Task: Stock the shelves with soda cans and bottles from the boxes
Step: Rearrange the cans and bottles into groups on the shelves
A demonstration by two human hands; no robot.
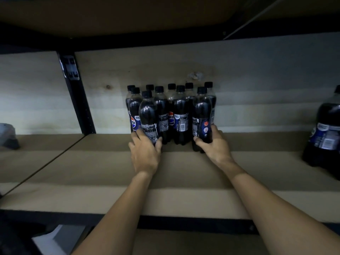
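The left hand (pixel 145 151) is wrapped round the lower part of a dark cola bottle with a black cap and a printed label (pixel 148 115), thumb on one side and fingers on the other. The right hand (pixel 214 144) grips a second dark cola bottle of the same kind (pixel 201 111) near its base in the same way. Both bottles stand upright on the brown board shelf (pixel 184 172), and both forearms reach in over its front edge. Between the two hands and just beyond them stands a tight cluster of matching black-capped cola bottles (pixel 179 111), set against the pale back wall; the two held bottles form its front corners. Well off to the right of the right hand stands a larger dark soda bottle (pixel 325 129), partly cut off by the frame. Far to the left of the left hand, past a black metal upright (pixel 77 96), lies a blurred grey object (pixel 8 135) on the neighbouring shelf.
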